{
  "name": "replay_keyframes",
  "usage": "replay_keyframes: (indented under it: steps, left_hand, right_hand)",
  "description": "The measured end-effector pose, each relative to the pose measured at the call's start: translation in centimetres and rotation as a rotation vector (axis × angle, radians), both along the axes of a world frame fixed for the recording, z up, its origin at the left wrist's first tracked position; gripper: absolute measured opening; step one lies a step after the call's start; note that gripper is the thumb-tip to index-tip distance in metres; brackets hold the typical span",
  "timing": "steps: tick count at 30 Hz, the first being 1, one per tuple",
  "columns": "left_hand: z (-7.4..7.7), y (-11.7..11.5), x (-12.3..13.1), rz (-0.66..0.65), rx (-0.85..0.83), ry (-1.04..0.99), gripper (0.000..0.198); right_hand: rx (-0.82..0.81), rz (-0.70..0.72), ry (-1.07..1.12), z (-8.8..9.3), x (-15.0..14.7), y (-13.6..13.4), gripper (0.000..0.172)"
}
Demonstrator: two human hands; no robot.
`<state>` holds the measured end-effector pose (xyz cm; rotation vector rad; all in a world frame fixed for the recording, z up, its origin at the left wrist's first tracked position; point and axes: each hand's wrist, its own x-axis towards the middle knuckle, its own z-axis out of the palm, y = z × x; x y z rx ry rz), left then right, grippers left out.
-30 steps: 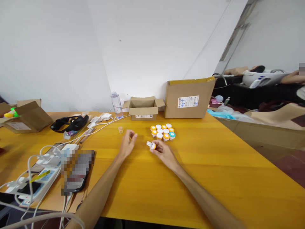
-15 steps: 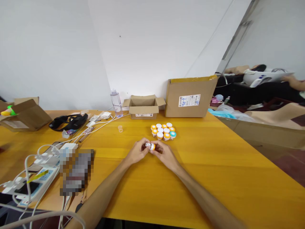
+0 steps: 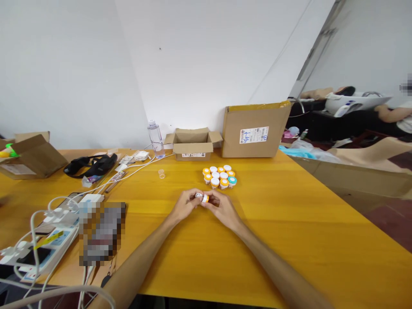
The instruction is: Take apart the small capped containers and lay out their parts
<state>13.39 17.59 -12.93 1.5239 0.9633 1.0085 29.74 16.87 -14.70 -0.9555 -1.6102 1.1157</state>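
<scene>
Over a wooden bench, the left hand and right hand meet, fingertips pinching opposite ends of a small orange-and-white jar, near clustered lidded jars.

Both our hands meet on one small white-and-orange container.
Our left hand grips its dark-spotted end, our right hand its orange end; beyond, we see clustered capped containers, and farther, an open cardboard box right of a bottle.
</scene>
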Motion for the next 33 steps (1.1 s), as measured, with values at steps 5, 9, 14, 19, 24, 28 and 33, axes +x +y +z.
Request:
replay_keyframes:
  steps: [5, 9, 14, 19, 24, 28, 33]
  left_hand:
    - [0.3, 0.2, -0.2, 0.004, -0.035, -0.011, 0.019]
    - [0.2, 0.5, -0.4, -0.005, -0.029, -0.022, 0.020]
    - [0.1, 0.7, -0.7, 0.042, 0.057, -0.028, 0.029]
    - [0.2, 1.1, -1.1, 0.162, 0.103, -0.031, 0.033]
    - [-0.1, 1.4, -1.4, 0.171, 0.084, -0.022, 0.041]
    - [-0.3, 1.2, -1.3, 0.158, 0.098, -0.005, 0.041]
    - [-0.1, 0.7, -0.8, 0.132, 0.136, 0.013, 0.034]
  right_hand:
    - [-0.005, 0.024, 0.016, -0.1, 0.1, 0.1, 0.024]
    - [-0.011, 0.021, 0.014, -0.1, 0.2, 0.1, 0.024]
    - [-0.034, -0.015, 0.025, -0.4, 0.1, 0.5, 0.023]
    - [-0.065, -0.037, 0.018, -1.0, 0.0, 0.8, 0.028]
    - [0.069, -0.077, -0.112, -1.1, 0.2, 0.8, 0.020]
    - [0.142, -0.081, -0.179, -1.0, 0.3, 0.8, 0.022]
    - [0.119, -0.093, -0.114, -0.4, 0.1, 0.6, 0.031]
